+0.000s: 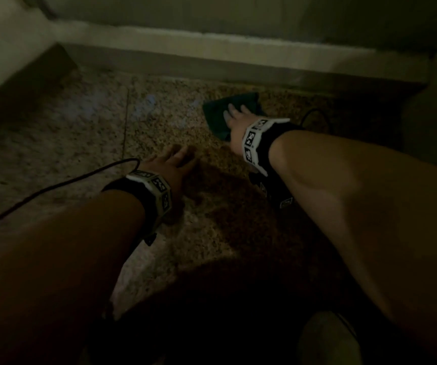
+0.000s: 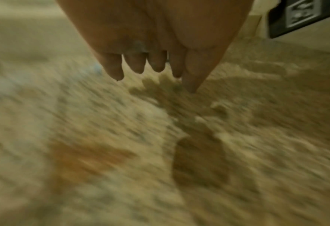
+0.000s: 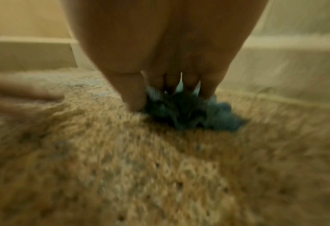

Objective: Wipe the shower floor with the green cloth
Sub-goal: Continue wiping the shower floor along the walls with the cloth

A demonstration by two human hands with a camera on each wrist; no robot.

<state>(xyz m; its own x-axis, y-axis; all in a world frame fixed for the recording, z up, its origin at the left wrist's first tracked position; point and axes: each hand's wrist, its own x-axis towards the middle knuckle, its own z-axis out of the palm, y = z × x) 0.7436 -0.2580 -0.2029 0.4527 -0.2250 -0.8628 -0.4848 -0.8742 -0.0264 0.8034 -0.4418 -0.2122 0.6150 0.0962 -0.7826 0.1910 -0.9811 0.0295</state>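
The green cloth [image 1: 216,114] lies on the speckled granite shower floor [image 1: 80,133], close to the back curb. My right hand [image 1: 235,111] presses flat on top of it with straight, spread fingers. From the right wrist, that hand [image 3: 169,91] pushes the bunched cloth [image 3: 191,113] onto the blurred floor [image 3: 140,168]. My left hand [image 1: 179,156] rests on the bare floor, nearer to me and left of the cloth, holding nothing. Its extended fingers [image 2: 152,67] reach down toward the floor [image 2: 102,137] in the left wrist view.
A pale raised curb [image 1: 238,48] runs along the back. A wall base [image 1: 6,67] closes the left side, and a pale rounded object [image 1: 436,106] stands at the right. A black cable [image 1: 54,187] trails left from my left wrist. Scene is dim.
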